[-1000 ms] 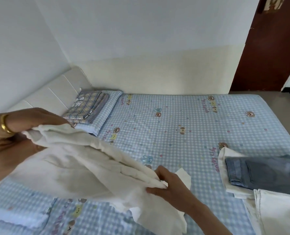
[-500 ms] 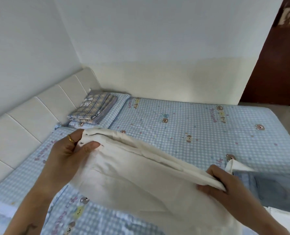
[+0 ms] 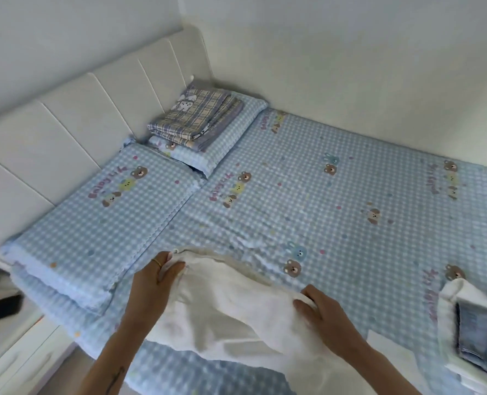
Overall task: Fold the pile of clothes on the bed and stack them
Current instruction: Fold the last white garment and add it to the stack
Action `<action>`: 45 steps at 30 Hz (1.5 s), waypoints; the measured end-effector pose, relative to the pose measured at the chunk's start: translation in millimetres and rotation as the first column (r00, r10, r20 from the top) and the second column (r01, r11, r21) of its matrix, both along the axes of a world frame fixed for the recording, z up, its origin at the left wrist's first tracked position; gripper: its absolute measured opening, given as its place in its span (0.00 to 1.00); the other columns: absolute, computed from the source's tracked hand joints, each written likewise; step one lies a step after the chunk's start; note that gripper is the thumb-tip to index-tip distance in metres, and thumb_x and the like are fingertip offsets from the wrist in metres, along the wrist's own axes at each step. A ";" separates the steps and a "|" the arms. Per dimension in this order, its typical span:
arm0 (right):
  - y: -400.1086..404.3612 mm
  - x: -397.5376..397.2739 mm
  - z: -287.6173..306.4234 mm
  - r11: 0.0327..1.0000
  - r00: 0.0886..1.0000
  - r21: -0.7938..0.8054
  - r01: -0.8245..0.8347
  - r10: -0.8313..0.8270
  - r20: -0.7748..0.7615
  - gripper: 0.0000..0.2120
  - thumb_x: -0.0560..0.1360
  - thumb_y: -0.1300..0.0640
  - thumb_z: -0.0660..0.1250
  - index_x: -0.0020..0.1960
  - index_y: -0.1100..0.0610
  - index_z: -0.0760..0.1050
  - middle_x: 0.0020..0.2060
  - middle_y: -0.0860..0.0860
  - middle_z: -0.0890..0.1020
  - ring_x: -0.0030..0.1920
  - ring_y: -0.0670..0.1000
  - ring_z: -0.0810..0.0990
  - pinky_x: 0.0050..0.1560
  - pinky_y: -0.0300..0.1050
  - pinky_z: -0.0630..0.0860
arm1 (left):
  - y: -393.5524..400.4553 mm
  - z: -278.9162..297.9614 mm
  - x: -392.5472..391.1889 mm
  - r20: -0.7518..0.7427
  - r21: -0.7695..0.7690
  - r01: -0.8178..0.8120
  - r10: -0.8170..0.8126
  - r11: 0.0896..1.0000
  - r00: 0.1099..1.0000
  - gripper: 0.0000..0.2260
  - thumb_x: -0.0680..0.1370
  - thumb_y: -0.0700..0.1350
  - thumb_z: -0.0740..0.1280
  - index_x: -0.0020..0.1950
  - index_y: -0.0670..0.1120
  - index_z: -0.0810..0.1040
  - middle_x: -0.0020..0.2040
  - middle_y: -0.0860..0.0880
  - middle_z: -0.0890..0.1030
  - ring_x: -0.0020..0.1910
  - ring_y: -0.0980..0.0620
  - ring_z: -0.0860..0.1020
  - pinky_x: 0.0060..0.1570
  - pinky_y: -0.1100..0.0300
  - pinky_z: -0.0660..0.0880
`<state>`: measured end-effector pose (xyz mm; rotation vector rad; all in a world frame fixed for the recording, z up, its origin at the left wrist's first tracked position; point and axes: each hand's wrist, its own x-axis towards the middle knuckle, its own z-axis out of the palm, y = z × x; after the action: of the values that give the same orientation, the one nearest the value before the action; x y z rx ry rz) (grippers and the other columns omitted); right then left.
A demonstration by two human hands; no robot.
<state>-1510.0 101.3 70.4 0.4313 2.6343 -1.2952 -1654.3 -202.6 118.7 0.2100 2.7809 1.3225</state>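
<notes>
Garment: a white garment (image 3: 230,306) is held above the near part of the bed (image 3: 322,201), one long folded edge stretched between both hands, the rest sagging toward the checked sheet.
Left hand: the left hand (image 3: 154,283) is seen pinching the far-left corner of the cloth between thumb and curled fingers; a gold ring is worn on one finger.
Right hand: the right hand (image 3: 324,312) is seen gripping the same edge at its right end, fingers curled over the fabric and the thumb tucked against it.
Change: a second ago the cloth was held high and bunched, with the left hand close to the camera; now it has been carried forward and lowered, and the edge is drawn out straighter and nearer the sheet.
Meaning for the task: the garment is judged to be about to be laid flat so that a fold can be made; no fold of it is yet finished.
Stack: folded pieces, a blue denim item (image 3: 484,334) on top of white cloth, are set at the right edge of the bed, well apart from the hands.
Other things: a folded plaid blanket (image 3: 196,118) is set on the pillow (image 3: 222,149) by the headboard (image 3: 65,132).
Risk: the loose lower part may be creased under itself when it is laid down.
</notes>
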 end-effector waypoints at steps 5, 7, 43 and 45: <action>-55.6 -93.3 -83.0 0.993 0.993 0.073 -0.089 0.083 0.078 0.08 0.77 0.50 0.64 0.42 0.49 0.68 0.34 0.44 0.75 0.37 0.46 0.75 0.37 0.38 0.65 | -52.8 -87.0 -66.4 0.082 -0.089 -0.087 0.095 0.992 0.992 0.08 0.76 0.45 0.69 0.41 0.57 0.73 0.32 0.59 0.79 0.36 0.68 0.77 0.35 0.78 0.68; -78.1 -134.0 -122.4 0.990 0.990 0.087 -0.113 0.105 0.096 0.06 0.78 0.51 0.63 0.44 0.49 0.68 0.37 0.45 0.76 0.42 0.50 0.78 0.39 0.40 0.65 | -74.6 -129.1 -101.0 0.118 -0.139 -0.117 0.133 0.983 0.984 0.02 0.76 0.45 0.68 0.45 0.50 0.76 0.35 0.57 0.80 0.36 0.61 0.78 0.35 0.73 0.69; -27.7 30.7 -257.2 0.833 0.931 0.539 0.124 -0.285 0.227 0.09 0.71 0.50 0.72 0.35 0.53 0.80 0.28 0.44 0.81 0.29 0.46 0.81 0.40 0.37 0.73 | 81.4 -322.6 -87.1 0.365 -0.499 0.865 -0.919 -0.059 0.149 0.19 0.46 0.43 0.82 0.29 0.53 0.77 0.30 0.59 0.76 0.28 0.59 0.75 0.39 0.64 0.65; -35.7 34.3 -249.6 0.911 0.859 0.384 0.152 -0.315 0.405 0.05 0.72 0.54 0.72 0.42 0.53 0.78 0.33 0.46 0.82 0.35 0.48 0.81 0.36 0.37 0.70 | 70.7 -315.4 -79.9 0.465 -0.435 0.895 -0.875 -0.096 0.132 0.19 0.44 0.48 0.82 0.26 0.55 0.75 0.27 0.61 0.74 0.26 0.63 0.73 0.30 0.72 0.66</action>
<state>-1475.7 65.6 -179.2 1.0098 2.4301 -0.6578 -1734.2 -131.9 -196.7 1.6243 1.8379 -0.0880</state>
